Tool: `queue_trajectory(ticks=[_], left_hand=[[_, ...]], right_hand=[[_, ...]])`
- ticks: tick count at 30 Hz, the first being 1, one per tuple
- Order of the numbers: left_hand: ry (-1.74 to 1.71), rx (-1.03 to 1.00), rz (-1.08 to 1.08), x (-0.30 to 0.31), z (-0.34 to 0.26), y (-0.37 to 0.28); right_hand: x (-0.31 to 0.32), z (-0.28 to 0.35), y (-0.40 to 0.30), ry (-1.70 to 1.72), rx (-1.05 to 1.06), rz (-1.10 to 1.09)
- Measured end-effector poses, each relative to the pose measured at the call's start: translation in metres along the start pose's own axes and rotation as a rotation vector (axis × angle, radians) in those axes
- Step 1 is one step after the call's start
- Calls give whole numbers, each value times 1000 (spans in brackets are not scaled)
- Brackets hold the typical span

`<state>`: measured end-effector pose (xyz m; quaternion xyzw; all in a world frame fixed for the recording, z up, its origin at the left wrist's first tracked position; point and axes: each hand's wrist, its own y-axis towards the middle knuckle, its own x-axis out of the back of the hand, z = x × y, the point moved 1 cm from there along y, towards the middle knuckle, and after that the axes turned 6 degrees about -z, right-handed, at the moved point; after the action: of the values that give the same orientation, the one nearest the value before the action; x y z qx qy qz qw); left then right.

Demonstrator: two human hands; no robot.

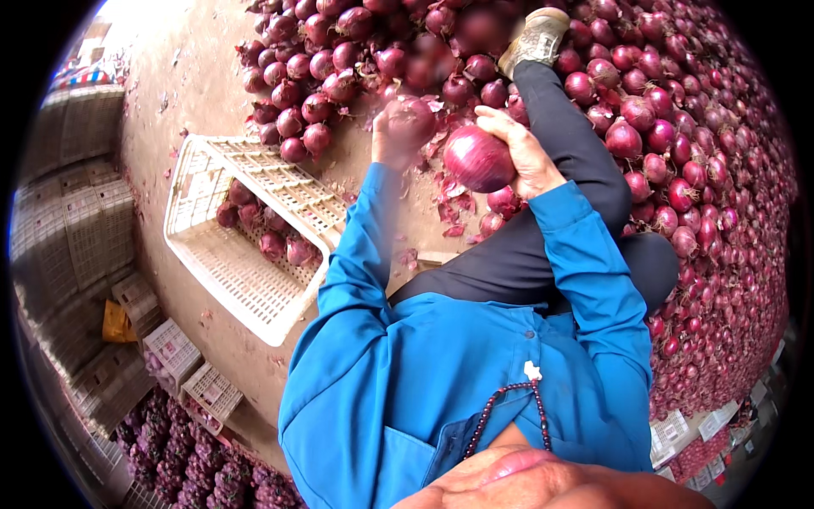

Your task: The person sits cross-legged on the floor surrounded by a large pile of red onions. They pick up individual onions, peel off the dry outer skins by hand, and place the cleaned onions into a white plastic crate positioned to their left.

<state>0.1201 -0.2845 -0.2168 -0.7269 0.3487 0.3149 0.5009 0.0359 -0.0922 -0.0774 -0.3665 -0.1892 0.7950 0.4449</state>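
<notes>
My left hand [381, 141] grips a red onion [412, 121], which looks blurred. To its right, my right hand [524, 149] holds a larger, glossy red onion [478, 159], with the fingers around its right side. The two onions are apart, above a floor strewn with loose red onion skins [453, 191]. Left of my left forearm stands a white plastic crate [254, 318] with slotted walls. Several red onions [272, 245] lie inside it. Just beyond my hands, a heap of red onions [318, 63] covers the floor.
A large onion pile [712, 191] fills the right side, against my bent leg [572, 133]. My shoe [537, 38] rests among onions. Stacked crates [82, 216] line the far left, near a yellow object [119, 321]. Filled onion bags [197, 458] lie at lower left.
</notes>
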Motion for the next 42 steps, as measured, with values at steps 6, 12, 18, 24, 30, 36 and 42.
queue_trajectory(ticks=[6, 12, 18, 24, 30, 36, 42], left_hand=[[313, -346, 216, -109, 10, -39], [714, -331, 342, -132, 4, -58], [617, 14, 251, -52, 13, -45], [240, 131, -8, -60, 10, -73], [263, -73, -52, -105, 27, -78], [551, -371, 119, -135, 60, -73], [561, -389, 164, -129, 51, -65]], right_hand=[[-1, 6, -11, 41, 73, 272], [26, 18, -34, -25, 261, 324], [37, 10, -44, -126, 161, 252], [67, 37, -25, 1063, 497, 184], [67, 34, -6, 213, 770, -166], [15, 12, -42, -1002, 1006, -125], [25, 18, -49, -1080, 896, -46]])
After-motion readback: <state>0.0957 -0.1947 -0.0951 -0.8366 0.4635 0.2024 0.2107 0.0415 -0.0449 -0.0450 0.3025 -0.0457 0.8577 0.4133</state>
